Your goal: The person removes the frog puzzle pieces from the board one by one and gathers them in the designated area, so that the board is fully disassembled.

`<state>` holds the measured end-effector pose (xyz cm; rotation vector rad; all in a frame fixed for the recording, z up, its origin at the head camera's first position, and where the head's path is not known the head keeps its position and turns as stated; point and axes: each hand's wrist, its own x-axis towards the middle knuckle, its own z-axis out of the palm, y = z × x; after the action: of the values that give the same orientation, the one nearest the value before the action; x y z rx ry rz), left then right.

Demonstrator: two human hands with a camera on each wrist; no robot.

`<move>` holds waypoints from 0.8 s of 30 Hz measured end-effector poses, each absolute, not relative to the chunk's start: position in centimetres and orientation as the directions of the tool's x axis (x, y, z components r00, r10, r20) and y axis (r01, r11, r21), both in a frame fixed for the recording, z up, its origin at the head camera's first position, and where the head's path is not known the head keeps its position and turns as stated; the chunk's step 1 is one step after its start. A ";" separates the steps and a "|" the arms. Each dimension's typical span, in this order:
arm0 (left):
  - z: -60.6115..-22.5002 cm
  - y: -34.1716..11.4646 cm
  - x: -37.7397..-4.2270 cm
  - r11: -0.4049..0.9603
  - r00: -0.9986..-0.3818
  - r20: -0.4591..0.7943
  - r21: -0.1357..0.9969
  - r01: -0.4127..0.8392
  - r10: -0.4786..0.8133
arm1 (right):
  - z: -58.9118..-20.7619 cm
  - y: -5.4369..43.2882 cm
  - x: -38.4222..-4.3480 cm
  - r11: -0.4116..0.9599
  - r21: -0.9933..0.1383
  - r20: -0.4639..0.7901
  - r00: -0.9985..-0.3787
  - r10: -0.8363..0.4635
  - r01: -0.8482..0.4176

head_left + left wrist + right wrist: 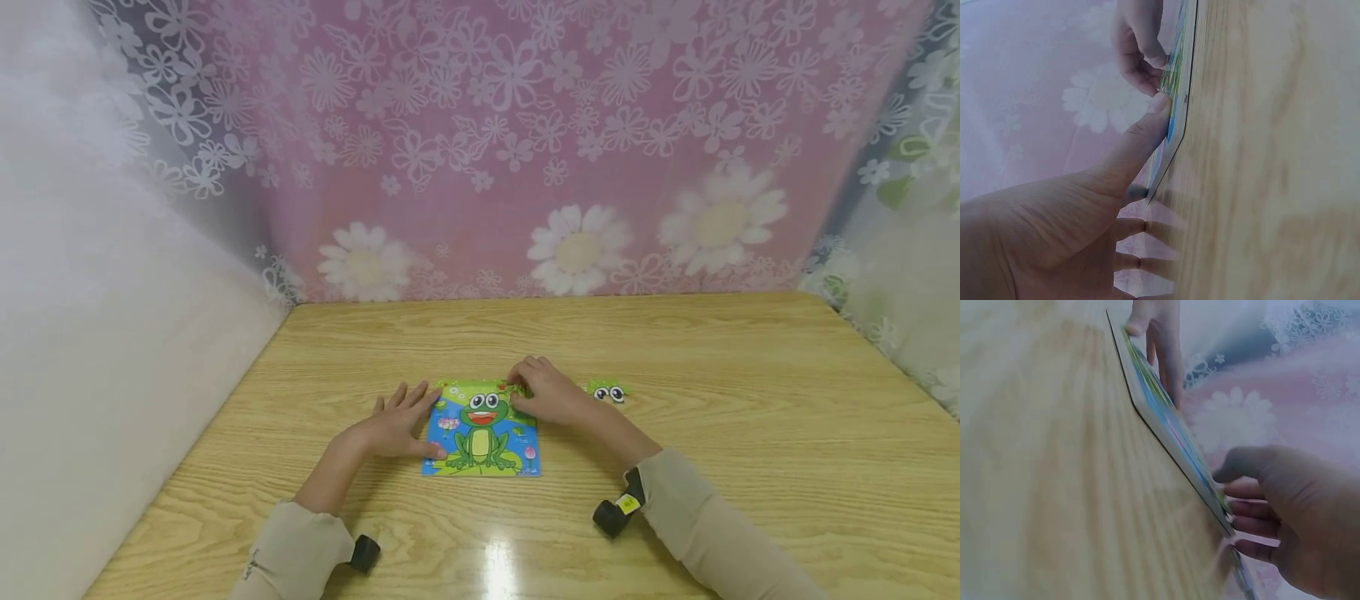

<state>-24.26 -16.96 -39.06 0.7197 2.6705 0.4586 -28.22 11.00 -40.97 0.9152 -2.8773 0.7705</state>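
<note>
A square frog picture board [480, 446] lies on the table, printed with a green frog on a lily pad, blue water and pink flowers. My left hand [401, 423] rests at its left side with spread fingers. In the left wrist view, that hand's thumb [1159, 105] presses on the board's face near the edge. My right hand [551, 392] is at the upper right corner, fingers curled, thumb and fingertips pinching there. The right wrist view has the right thumb [1241, 464] over the board's face and the other fingers along its edge.
Just right of the right hand lies a small green piece [609, 392] with two printed eyes, partly hidden by the wrist. The wood-grain table [675, 350] ends at a pink flowered curtain [480, 167]. Black wrist cameras sit at both cuffs.
</note>
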 end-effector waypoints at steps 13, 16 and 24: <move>-39.2 -17.0 -24.4 0.823 -0.818 -0.230 0.377 0.425 0.528 | -40.0 11.8 -28.1 0.671 -0.524 0.061 -0.809 -0.584 -0.524; -39.2 -17.0 -24.3 0.819 -0.816 -0.226 0.380 0.429 0.532 | -39.9 11.7 -28.0 0.662 -0.531 0.075 -0.808 -0.585 -0.529; -39.1 -16.9 -24.2 0.819 -0.814 -0.226 0.379 0.432 0.534 | -39.9 11.6 -27.9 0.672 -0.476 0.106 -0.796 -0.596 -0.567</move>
<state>-24.23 -16.94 -39.06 0.7333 2.6794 0.4473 -27.94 11.60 -39.92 1.0185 -2.9257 0.8005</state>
